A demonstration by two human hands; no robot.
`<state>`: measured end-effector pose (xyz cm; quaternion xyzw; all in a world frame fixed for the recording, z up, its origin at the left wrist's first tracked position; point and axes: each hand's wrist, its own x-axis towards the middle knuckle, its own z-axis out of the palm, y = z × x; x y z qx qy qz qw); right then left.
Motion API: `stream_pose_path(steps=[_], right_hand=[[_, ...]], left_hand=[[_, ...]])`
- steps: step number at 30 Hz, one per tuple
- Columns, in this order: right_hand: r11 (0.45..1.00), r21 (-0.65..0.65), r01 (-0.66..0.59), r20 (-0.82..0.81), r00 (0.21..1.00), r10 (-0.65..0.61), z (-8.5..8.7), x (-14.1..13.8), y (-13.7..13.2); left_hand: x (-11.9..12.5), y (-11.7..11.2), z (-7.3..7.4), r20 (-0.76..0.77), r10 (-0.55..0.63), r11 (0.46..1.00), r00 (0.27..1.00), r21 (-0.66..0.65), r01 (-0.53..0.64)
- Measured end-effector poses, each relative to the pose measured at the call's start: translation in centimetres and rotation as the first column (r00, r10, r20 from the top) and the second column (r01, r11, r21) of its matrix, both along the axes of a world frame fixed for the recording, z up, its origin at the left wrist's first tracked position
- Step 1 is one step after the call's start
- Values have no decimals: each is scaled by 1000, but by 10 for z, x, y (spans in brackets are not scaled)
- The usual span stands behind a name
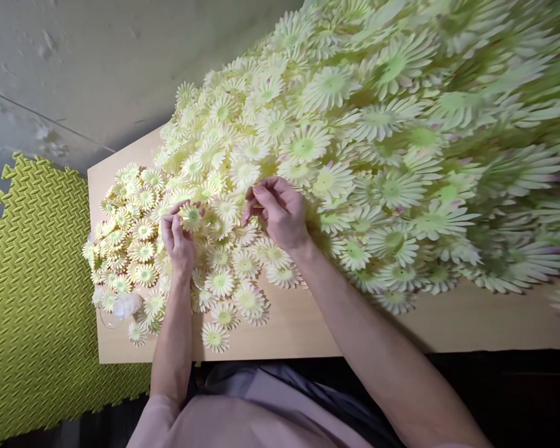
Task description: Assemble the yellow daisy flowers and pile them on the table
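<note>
My left hand [178,239] is closed on a small artificial flower [191,216] with pale petals and a green centre, its face turned up. Just to the right, my right hand [280,214] has thumb and fingers pinched together; whatever lies between the fingertips is too small to make out. Both hands are above a large heap of artificial flower heads [305,147], cream to pale green with some pinkish petal tips. Left of my left hand lies a group of smaller, more yellow flower heads [141,251].
A clear plastic cup [126,305] lies near the left end of the wooden table [284,323], among a few flowers. Yellow-green foam matting [37,280] stands beyond the table's left edge. A grey wall [98,62] rises behind the heap.
</note>
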<state>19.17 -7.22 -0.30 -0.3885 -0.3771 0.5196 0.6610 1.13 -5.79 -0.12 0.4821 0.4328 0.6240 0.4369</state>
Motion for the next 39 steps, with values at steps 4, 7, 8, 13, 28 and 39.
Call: stream_pose_path(steps=[4, 7, 8, 13, 28, 39], right_hand=[[995, 75, -72, 74, 995, 67, 0, -3, -1], [961, 103, -257, 133, 961, 243, 3, -8, -5], [952, 85, -292, 140, 950, 279, 4, -10, -7], [940, 25, -339, 81, 938, 336, 6, -11, -9], [935, 15, -355, 43, 934, 354, 3, -11, -8], [932, 28, -362, 74, 930, 359, 3, -9, -9]], left_hand=[[4, -4, -1, -167, 21, 996, 986, 88, -7], [8, -8, 1, -302, -14, 987, 953, 146, 61], [9, -10, 2, -323, -53, 983, 945, 151, 106], [9, -12, 7, -223, -256, 954, 941, 100, 283], [6, -12, 9, -87, -342, 939, 935, -1, 344], [5, -10, 6, -97, -368, 928, 925, 11, 371]])
